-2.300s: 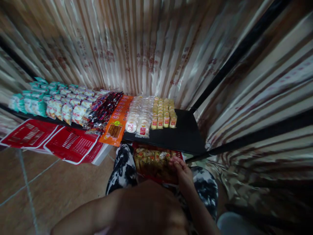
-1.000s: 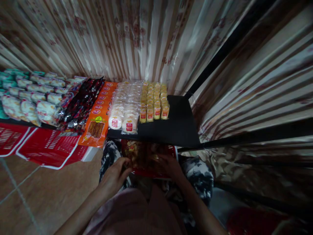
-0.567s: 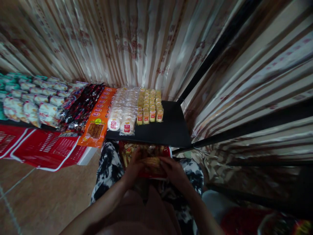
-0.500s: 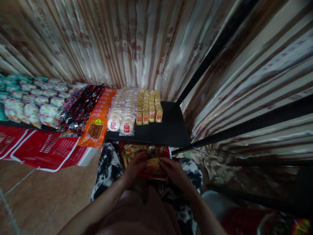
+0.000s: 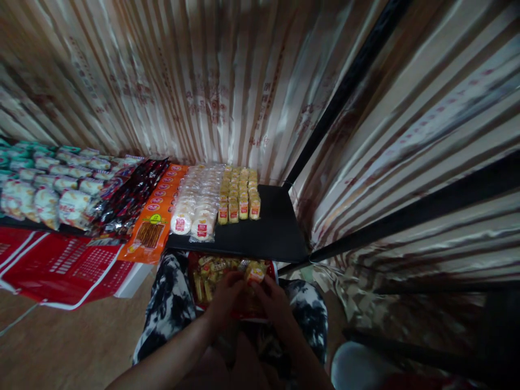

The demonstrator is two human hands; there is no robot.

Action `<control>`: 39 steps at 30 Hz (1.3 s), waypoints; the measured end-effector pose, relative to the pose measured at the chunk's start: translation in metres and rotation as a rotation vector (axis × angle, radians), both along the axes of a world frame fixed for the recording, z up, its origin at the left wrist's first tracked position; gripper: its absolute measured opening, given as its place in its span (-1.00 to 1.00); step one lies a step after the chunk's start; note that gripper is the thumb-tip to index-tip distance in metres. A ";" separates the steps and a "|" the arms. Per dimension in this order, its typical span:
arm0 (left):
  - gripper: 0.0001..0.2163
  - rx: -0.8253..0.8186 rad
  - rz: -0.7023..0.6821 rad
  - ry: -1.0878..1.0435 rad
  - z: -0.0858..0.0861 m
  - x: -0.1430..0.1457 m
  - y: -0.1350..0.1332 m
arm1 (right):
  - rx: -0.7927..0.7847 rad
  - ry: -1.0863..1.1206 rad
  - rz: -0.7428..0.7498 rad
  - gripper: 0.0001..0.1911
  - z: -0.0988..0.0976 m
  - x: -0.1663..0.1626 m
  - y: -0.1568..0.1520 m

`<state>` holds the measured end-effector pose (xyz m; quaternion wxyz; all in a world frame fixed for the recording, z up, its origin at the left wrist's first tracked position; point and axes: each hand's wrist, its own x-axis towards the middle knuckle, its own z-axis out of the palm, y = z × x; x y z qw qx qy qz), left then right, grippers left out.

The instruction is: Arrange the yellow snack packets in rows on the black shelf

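A red tray [image 5: 190, 292] full of small yellow snack packets [image 5: 211, 268] rests on my lap, just below the edge of a black table [image 5: 272, 238]. My left hand [image 5: 222, 300] and my right hand [image 5: 273, 303] meet over the tray. Together they pinch a small stack of yellow packets [image 5: 255, 272] lifted slightly above the rest. Both hands have fingers curled on that stack. On the table stand rows of the same yellow packets [image 5: 239, 196] beside clear bags of round white crackers [image 5: 193, 208].
Left of the crackers lie orange snack bags [image 5: 156, 214], dark red packets [image 5: 130, 195] and white-green bags [image 5: 49, 189]. Red printed sheets [image 5: 57, 265] hang off the table's front. Striped curtains [image 5: 227, 81] enclose the corner, crossed by black bars [image 5: 406, 222] at right. Tiled floor [image 5: 60, 346] lies at left.
My left hand came from the tray's left edge to meet my right hand. Both gathered yellow packets and raised a stack. The view tilted, so table and tray sit lower in frame.
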<state>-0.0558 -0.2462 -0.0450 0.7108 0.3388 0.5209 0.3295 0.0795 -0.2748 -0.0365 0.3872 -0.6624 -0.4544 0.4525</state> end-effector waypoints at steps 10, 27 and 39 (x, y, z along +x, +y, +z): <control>-0.84 0.323 -0.039 0.383 0.011 0.015 0.025 | 0.121 0.072 -0.157 -0.55 -0.003 0.018 0.043; -0.80 0.639 0.065 0.352 -0.002 0.039 0.105 | 0.299 -0.148 -0.189 -0.61 -0.013 0.010 0.165; -0.78 0.684 0.075 0.398 -0.006 0.039 0.113 | 0.374 -0.193 -0.255 -0.68 -0.028 0.002 0.161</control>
